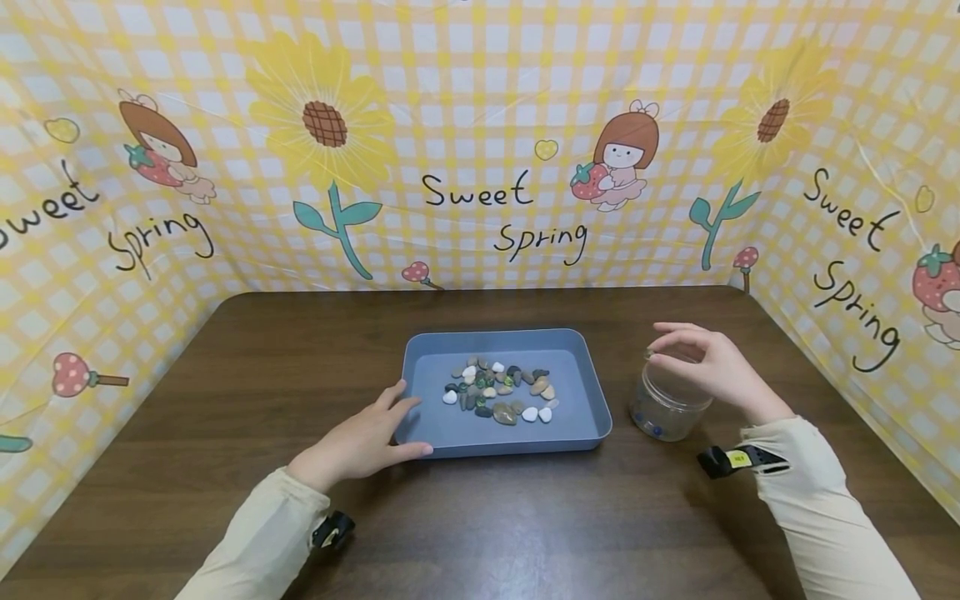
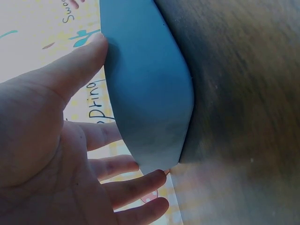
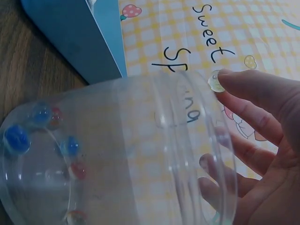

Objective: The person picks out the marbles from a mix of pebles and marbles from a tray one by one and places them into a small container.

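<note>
My right hand (image 1: pixel 703 363) is over the mouth of a clear plastic jar (image 1: pixel 675 414) standing right of the tray. Between its thumb and fingertip it pinches a pale greenish glass marble (image 3: pixel 216 82) at the jar's rim. Inside the jar, several marbles, among them a blue marble (image 3: pixel 17 139) and a red marble (image 3: pixel 78 169), lie at the bottom. My left hand (image 1: pixel 362 439) rests at the left end of a blue-grey tray (image 1: pixel 435 433), thumb and fingers spread along its rim. Mixed stones lie in the tray, including a large brown pebble (image 1: pixel 505 413) and a white pebble (image 1: pixel 530 414).
Small green glass pieces (image 1: pixel 481 402) sit among the stones. Beneath everything is a dark wooden table (image 1: pixel 510 517). A yellow checked cloth (image 1: pixel 465 108) with printed flowers and lettering hangs behind the table and along both sides.
</note>
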`<state>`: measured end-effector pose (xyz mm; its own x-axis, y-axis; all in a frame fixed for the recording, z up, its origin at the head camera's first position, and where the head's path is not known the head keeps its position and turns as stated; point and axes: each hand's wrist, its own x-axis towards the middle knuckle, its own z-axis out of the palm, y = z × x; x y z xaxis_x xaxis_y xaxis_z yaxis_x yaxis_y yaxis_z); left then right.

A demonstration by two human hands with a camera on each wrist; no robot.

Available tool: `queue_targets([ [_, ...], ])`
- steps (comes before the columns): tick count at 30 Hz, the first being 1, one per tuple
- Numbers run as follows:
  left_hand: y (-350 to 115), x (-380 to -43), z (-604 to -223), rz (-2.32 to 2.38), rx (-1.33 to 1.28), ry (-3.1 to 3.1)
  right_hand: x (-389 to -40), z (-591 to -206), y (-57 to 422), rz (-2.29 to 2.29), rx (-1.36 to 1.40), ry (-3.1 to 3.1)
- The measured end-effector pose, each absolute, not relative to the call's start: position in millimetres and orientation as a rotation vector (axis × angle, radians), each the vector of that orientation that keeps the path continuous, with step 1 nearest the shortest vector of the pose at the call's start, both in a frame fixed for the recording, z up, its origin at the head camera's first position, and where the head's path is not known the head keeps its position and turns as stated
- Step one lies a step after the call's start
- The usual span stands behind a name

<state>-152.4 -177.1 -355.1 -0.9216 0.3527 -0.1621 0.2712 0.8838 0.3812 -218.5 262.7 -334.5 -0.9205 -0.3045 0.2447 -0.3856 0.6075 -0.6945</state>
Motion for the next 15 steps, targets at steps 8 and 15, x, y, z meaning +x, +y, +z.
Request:
queue_targets([
  [8, -177.0, -152.5, -355.1, 0.524, 0.473, 2.825, -215.9, -337.3, 269.7, 1.201, 0.549, -2.74],
  [15, -177.2, -152.7, -355.1, 0.52, 0.478, 2.825, -213.6, -338.9, 272.8, 1.167, 0.532, -2.756],
])
